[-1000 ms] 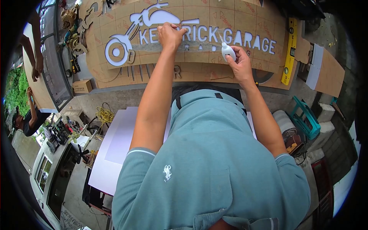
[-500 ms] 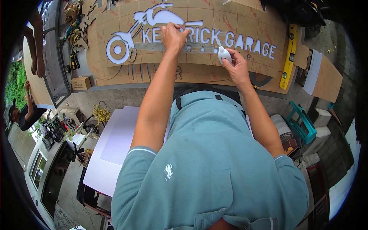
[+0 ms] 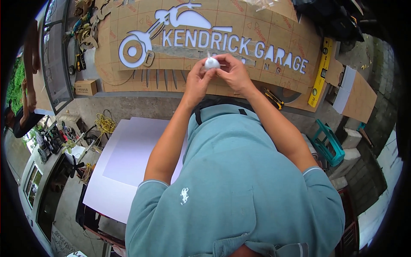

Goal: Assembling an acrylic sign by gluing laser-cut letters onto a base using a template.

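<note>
A small white squeeze bottle (image 3: 211, 63) with a thin nozzle pointing up is held between both my hands, in front of my chest. My left hand (image 3: 198, 78) pinches its left side and my right hand (image 3: 234, 73) wraps its right side. Behind the hands stands a large sign board (image 3: 261, 23) covered in brown protective paper. The board carries white cut-out letters and a white motorcycle shape (image 3: 171, 23). Neither hand touches the board.
A yellow spirit level (image 3: 320, 70) leans at the board's right end, and a yellow-and-black knife (image 3: 272, 97) lies below the lettering. White sheets (image 3: 128, 158) lie at lower left. Also around are a teal stool (image 3: 327, 142), a cardboard box (image 3: 85, 88), a yellow cord (image 3: 104, 124) and another person (image 3: 21, 118) at far left.
My left hand has left the letters on the board and joined my right hand on the bottle. Both hands have drawn back to the middle.
</note>
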`<state>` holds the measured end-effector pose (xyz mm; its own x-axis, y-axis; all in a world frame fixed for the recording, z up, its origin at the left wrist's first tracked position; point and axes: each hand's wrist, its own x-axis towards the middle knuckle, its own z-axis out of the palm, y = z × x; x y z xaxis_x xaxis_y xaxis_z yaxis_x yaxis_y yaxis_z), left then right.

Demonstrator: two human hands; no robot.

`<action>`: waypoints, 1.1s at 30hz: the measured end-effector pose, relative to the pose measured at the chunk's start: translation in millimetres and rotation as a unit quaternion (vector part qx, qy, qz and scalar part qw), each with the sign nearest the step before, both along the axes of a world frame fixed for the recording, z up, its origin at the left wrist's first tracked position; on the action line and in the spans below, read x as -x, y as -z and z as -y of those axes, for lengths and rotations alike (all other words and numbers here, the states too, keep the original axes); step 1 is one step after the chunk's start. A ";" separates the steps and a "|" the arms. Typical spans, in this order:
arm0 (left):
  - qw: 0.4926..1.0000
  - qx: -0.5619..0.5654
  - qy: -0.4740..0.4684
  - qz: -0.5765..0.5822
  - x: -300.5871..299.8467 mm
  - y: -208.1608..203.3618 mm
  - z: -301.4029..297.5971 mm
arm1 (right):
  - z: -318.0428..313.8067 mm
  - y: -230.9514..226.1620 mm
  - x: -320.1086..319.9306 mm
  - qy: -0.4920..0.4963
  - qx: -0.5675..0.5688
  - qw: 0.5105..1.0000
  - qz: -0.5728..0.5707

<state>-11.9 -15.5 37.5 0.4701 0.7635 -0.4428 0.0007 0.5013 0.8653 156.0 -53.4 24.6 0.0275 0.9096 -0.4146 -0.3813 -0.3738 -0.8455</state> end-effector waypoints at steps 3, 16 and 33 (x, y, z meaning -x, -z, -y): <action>0.997 -0.017 -0.069 -0.023 19.6 9.9 3.7 | -11.5 -11.8 6.0 -0.097 -0.048 0.979 0.173; 0.917 -0.247 -0.078 -0.305 52.7 3.6 -6.9 | -38.6 7.4 -29.9 -0.224 -0.071 0.764 0.600; 0.903 -0.280 -0.031 -0.324 49.9 6.8 -19.8 | -40.3 15.2 -29.4 -0.231 -0.074 0.747 0.619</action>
<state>-61.8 4.3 30.7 0.1984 0.9691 -0.1463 0.5852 0.0026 0.8109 185.4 -13.2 9.4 -0.0249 0.9740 -0.2252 0.8685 -0.0905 -0.4874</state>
